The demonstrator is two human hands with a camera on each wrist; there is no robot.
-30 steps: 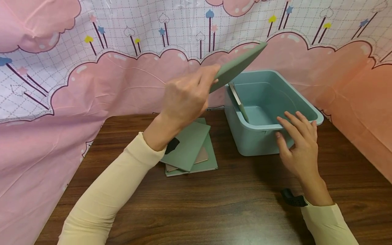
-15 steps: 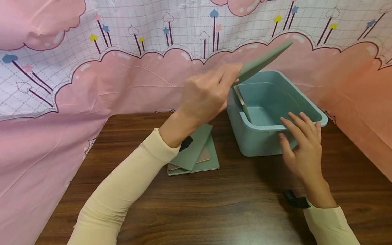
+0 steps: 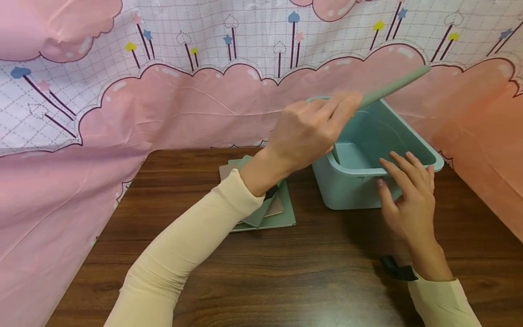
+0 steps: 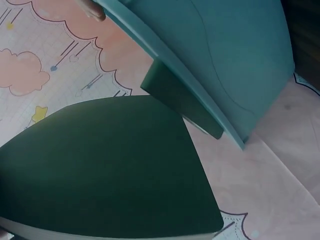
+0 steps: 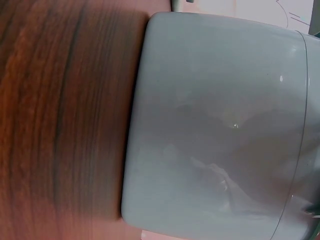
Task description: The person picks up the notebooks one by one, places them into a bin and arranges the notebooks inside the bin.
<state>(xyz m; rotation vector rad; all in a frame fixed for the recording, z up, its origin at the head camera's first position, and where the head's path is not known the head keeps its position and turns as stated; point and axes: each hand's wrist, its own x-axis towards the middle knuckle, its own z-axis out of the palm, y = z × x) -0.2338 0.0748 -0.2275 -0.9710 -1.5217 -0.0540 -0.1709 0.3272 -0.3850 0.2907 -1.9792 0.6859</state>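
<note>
My left hand (image 3: 314, 129) grips a green hardcover book (image 3: 394, 86) by its near end, holding it tilted over the left side of a light-blue plastic bin (image 3: 347, 190). The book's broad cover and pale page edge fill the lower part of the left wrist view. Another green book (image 4: 182, 97) leans inside the bin against its wall; in the head view my left hand hides most of it. My right hand (image 3: 412, 204) rests at the bin's front rim, fingers extended over the edge and thumb along the outside. Only the bin's outer wall (image 5: 215, 125) shows in the right wrist view.
Left of the bin lies a loose stack, partly behind my left forearm: a green book (image 3: 257, 217) on top, a beige one (image 3: 277, 207) under it, a larger green one (image 3: 289, 213) below. The wooden table (image 3: 286, 281) meets a patterned pink curtain (image 3: 196, 113) behind.
My left hand has carried the green book rightward from above the stack to over the bin, and the book has tipped flatter. My right hand stays at the rim.
</note>
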